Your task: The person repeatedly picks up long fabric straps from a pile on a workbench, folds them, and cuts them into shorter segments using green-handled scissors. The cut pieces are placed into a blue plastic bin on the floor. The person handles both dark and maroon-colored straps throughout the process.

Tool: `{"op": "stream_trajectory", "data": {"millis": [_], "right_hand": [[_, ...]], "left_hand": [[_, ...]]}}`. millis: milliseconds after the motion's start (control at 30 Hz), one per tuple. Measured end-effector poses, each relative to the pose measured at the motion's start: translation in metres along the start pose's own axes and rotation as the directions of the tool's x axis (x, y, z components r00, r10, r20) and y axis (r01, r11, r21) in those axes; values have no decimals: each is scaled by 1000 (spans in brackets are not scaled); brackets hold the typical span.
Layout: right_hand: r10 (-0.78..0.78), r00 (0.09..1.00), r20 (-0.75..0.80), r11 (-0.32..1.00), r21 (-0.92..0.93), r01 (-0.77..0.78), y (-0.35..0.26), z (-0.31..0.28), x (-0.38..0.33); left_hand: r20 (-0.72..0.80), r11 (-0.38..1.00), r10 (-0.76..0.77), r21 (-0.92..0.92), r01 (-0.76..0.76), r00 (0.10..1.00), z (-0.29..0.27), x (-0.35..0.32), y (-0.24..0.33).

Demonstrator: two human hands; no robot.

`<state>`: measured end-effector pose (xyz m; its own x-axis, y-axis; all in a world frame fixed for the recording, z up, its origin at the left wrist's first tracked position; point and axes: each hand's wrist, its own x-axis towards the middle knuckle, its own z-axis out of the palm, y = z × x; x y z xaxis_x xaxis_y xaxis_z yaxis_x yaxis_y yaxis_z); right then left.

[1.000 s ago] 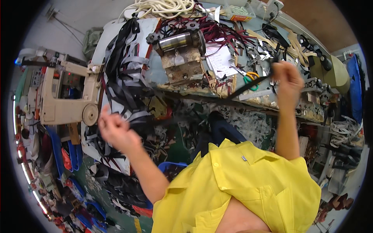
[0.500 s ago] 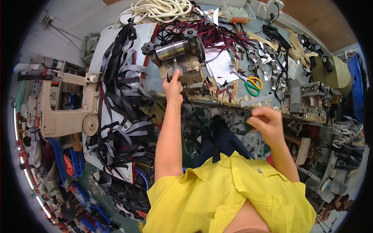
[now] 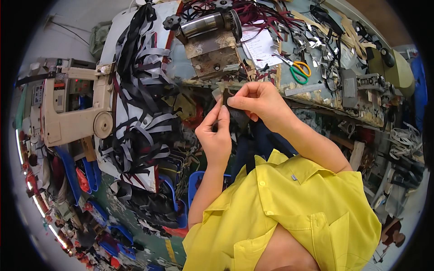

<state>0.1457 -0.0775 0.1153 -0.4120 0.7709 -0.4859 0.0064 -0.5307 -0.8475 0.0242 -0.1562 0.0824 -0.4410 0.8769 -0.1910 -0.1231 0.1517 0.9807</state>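
Observation:
Both hands meet in front of the bench edge, fingertips close together. My left hand (image 3: 214, 135) pinches a small pale grey flat piece (image 3: 217, 94) between thumb and fingers. My right hand (image 3: 262, 103) is closed in a pinch on a small dark strip (image 3: 229, 96), right beside the grey piece. Whether the two pieces touch is too small to tell. Just beyond my hands stands a bench device with a shiny metal roller (image 3: 202, 25) and a worn metal plate (image 3: 215, 62) below it.
Scissors (image 3: 299, 71) with orange and green handles lie right of written paper sheets (image 3: 258, 45). A steel ruler (image 3: 304, 89) rests along the bench edge. Black and grey straps (image 3: 140, 90) cover the left table, beside a beige sewing machine (image 3: 72, 133). Metal scraps (image 3: 312, 40) lie at the right.
My left hand has drawn back from the roller device with the grey piece. My right hand has come in from the right with the dark strip, and the hands now meet. The view has shifted.

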Motion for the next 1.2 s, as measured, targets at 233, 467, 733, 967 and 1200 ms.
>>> {"op": "stream_trajectory", "data": {"millis": [233,467,733,967,1200], "right_hand": [[-180,981,-78,984,-23,178,-3,16,-7],[-353,935,-35,904,-269,332,8,13,-9],[-223,953,206,969,-59,240,-27,-5,15],[-244,968,56,960,-128,249,-5,-6,50],[-152,985,-84,987,35,155,-2,-39,96]], "left_hand": [[26,957,207,202,-208,978,-5,-13,17],[21,974,193,114,-194,981,4,-23,24],[42,996,-30,90,26,999,2,-22,34],[-78,987,-101,-134,89,992,20,3,8],[148,817,-488,-270,510,860,17,74,-27]]}}
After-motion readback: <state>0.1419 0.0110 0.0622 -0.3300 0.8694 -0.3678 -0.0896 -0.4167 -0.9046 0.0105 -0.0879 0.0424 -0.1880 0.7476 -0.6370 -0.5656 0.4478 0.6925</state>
